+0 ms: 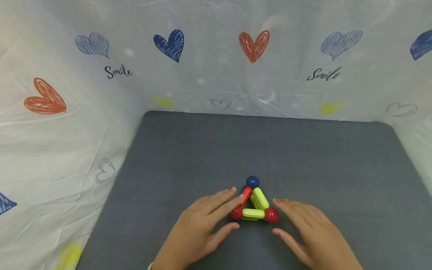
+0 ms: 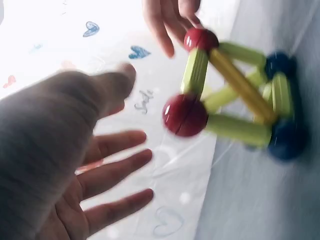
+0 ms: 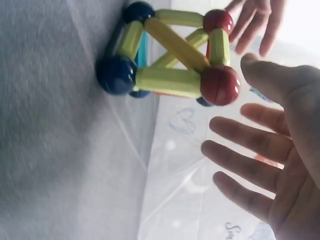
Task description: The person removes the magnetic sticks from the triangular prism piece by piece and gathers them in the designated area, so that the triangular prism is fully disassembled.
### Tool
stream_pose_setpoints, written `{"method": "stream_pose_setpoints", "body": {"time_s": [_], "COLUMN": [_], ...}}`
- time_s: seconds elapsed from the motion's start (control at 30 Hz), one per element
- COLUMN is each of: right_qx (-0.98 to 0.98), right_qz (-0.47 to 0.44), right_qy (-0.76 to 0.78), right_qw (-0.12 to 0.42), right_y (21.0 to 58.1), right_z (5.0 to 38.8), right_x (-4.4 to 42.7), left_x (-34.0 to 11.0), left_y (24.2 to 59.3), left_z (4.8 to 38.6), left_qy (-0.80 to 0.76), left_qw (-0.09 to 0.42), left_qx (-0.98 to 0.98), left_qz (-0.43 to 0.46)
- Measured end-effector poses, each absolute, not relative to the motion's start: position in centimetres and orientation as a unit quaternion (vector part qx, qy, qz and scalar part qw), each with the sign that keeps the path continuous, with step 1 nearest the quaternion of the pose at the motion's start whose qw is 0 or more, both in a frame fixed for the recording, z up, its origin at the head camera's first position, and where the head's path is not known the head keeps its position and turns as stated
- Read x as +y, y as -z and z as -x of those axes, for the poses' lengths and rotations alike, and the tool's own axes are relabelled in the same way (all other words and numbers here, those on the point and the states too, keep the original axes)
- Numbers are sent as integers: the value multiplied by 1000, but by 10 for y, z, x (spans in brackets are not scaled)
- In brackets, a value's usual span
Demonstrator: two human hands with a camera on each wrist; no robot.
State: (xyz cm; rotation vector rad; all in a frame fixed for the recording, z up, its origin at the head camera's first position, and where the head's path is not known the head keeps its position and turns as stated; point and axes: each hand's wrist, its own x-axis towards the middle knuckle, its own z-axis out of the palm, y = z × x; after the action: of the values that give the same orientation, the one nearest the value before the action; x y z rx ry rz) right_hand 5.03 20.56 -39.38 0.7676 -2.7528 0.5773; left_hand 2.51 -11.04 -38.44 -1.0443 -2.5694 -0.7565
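A small frame built of balls and rods [image 1: 254, 213] stands on the dark grey table. Seen from above it is a triangle, with red balls [image 1: 271, 215] at its two near corners and a blue ball [image 1: 252, 182] at the far one. Yellow-green rods and a red rod [image 1: 246, 195] join these. A yellow rod [image 2: 242, 85] slants across its near side, and a teal rod [image 3: 142, 49] shows behind. Left of it my left hand [image 1: 199, 225] hovers with fingers extended; my right hand [image 1: 308, 232] does likewise on the right. Both wrist views show gaps between fingers and frame.
The grey tabletop [image 1: 189, 150] extends behind and to both sides of the frame. A pale sheet [image 1: 209, 56] printed with hearts and "Smile" hangs along the back and sides. A band [image 1: 150, 265] shows at my left wrist.
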Motion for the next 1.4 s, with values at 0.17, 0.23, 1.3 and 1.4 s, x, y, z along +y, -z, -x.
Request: {"method": "stream_pose_setpoints", "body": {"time_s": [0.17,0.23,1.3,1.4], "right_qx": [-936,-934,-876,-875], "right_qz": [-244,-243,-246,-239], "right_qy": [-214,-214,-327,-329], "right_qw": [137,150,256,262], "right_y": [402,404,429,428], "right_z": [-50,-48,-42,-42], "right_x": [197,193,162,160], "left_x": [-93,-87,-73,-73], "left_y": [396,399,404,405], "left_z": [-29,-30,-28,-29], "left_qy": [267,260,234,233], "left_qw": [108,102,120,120], "left_qx": [-901,-908,-920,-920], "left_qz": [325,313,290,292]}}
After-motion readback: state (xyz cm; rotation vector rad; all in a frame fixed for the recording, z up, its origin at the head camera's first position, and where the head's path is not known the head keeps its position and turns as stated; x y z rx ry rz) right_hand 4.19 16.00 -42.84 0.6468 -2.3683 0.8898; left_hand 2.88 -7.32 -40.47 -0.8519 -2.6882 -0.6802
